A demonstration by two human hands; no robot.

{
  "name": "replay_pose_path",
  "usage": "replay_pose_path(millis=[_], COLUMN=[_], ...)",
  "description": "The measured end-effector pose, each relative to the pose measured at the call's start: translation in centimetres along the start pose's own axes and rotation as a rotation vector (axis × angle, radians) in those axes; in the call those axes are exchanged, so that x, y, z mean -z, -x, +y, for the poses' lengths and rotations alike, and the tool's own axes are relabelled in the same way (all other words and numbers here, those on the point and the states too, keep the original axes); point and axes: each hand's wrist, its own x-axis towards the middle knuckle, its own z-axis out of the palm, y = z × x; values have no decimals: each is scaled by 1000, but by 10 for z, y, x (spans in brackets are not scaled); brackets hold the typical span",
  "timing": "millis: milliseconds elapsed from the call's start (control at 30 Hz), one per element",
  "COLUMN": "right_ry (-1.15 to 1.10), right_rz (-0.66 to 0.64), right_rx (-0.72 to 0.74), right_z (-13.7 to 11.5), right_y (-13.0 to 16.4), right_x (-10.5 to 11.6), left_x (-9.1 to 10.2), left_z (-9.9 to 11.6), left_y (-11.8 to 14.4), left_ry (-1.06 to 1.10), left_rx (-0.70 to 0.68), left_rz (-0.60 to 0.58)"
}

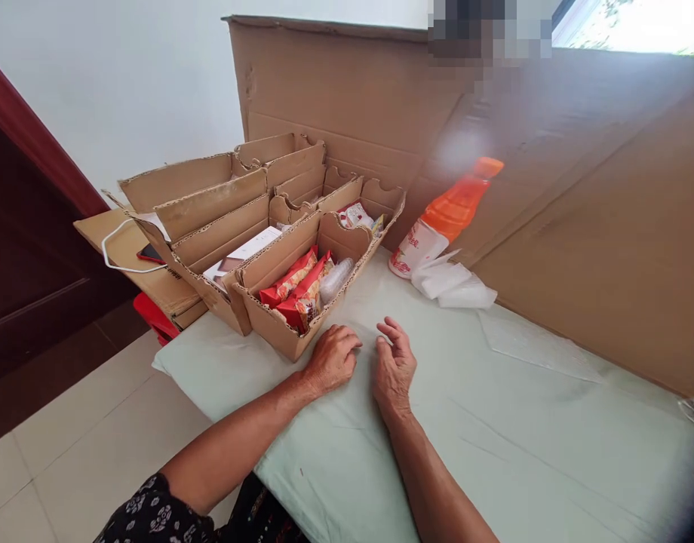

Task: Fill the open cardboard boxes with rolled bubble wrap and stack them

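My left hand [334,358] rests on the green cloth, its fingers loosely bent and slightly apart, with nothing seen in it. It lies just beside the front corner of a cardboard tray [279,335]. In that tray are two red snack packets [306,294] and a clear plastic-wrapped item [336,280]. A short gap to the right, my right hand [395,369] stands on its edge on the cloth. Its thumb and fingers are half curled and apart, and no object shows between them.
More cardboard compartments [211,207] stand behind, one holding a white box [248,253], another small packets [358,217]. An orange-capped bottle [443,215] leans by crumpled white wrapping [457,283]. A clear plastic sheet [539,347] lies on the tablecloth [494,445]. Tall cardboard [596,241] borders the back.
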Motion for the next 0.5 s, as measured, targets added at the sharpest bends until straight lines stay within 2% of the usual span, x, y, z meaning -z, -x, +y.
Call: replay_pose_path(millis=[67,133,200,267,333,400,467,500], right_ry=[-15,-14,19,129,347,648,962,1096], right_rz=[-18,-55,-91,-191,-426,-740,-1015,-1111], right_rx=[33,144,331,567,765,891,935,930], right_z=[-17,-48,-90,-135,-174,-198,-207,-207], right_y=[-6,-18,-41,-74,-111,-144,-163,-167], right_x=[9,16,22,21,10,-11,-38,-52], left_x=[-5,-7,-8,-9,-10,-11,-13,-14], left_z=[-6,-10,-13,-16,-18,-21,-23,-24], left_y=[1,3,3,2,1,1,2,3], left_ry=[24,49,68,82,93,102,107,109], left_rx=[6,20,39,53,56,56,53,52], left_rz=[9,26,47,66,79,88,96,101])
